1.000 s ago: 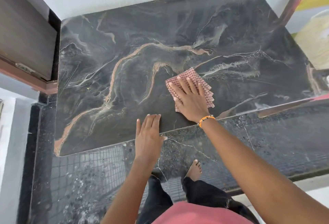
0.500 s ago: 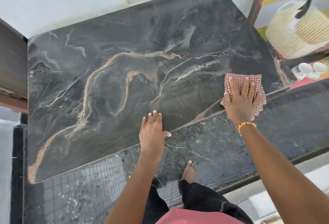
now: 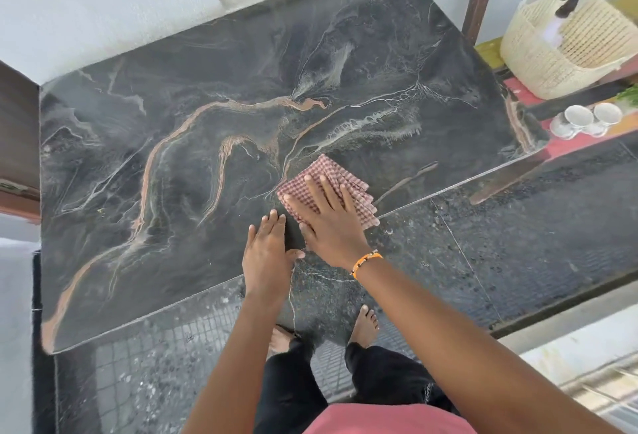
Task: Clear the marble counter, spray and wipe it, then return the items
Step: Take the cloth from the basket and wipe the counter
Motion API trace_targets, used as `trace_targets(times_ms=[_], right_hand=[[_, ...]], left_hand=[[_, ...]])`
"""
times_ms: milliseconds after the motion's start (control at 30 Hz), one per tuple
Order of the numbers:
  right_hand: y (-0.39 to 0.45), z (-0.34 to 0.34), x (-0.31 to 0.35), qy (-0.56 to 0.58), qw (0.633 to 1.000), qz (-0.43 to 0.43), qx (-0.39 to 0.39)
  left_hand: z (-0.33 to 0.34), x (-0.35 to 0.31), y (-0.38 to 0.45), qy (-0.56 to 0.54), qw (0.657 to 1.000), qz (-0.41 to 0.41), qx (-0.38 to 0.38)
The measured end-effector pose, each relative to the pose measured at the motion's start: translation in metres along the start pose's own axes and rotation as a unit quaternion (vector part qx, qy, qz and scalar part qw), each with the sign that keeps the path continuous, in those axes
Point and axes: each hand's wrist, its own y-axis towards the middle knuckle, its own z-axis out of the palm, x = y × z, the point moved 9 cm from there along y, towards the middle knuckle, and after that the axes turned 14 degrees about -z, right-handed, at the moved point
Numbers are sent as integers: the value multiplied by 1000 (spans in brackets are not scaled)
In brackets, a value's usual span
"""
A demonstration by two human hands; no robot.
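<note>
From my remote seat, the biggest thing in view is the marble desk (image 3: 207, 143), one dark slab with orange and white veins, filling most of the frame. Its surface carries nothing but the cloth, so I judge the clearing step finished; I see no spray bottle, and cannot tell whether spraying is done. Wiping looks to be the step in hand, and returning the items is all that is left after it.

At about 2 o'clock, off the desk's right edge, one woven basket (image 3: 566, 43) sits on a red shelf (image 3: 573, 149), with a dark handle sticking out of it. Below it, at 3 o'clock, I count two small white cups (image 3: 592, 114) clearly, with perhaps more white pieces beside them that I cannot separate. These may be the items to go back.

One checked cloth (image 3: 322, 175), folded, lies near the desk's front edge, slightly right of centre. My right hand (image 3: 331, 223) presses on it, fingers straight and spread wide. My left hand (image 3: 267, 254) rests flat on the front edge just beside it at 9 o'clock, fingers straight and together, holding nothing. One orange wristband (image 3: 366, 260) circles the right wrist.
</note>
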Motion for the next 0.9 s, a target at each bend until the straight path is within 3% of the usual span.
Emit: trace_targets(times_ms=[100, 200, 400, 633, 767, 900], right_hand=[[-24, -3, -9, -21, 999, -41, -3], [-45, -10, -37, -31, 999, -25, 2], [-83, -37, -130, -39, 994, 105, -7], [-135, -69, -261, -16, 959, 283, -21], [-157, -91, -319, 5, 933, 355, -54], [-179, -99, -328, 29, 895, 425, -135]], left_hand=[[-1, -7, -6, 24, 1000, -2, -10], [3, -30, -13, 13, 1000, 20, -1], [23, -119, -16, -13, 992, 121, 37], [43, -221, 4, -18, 978, 197, 66], [53, -266, 18, -11, 972, 220, 83], [63, -287, 26, 10, 967, 233, 101]])
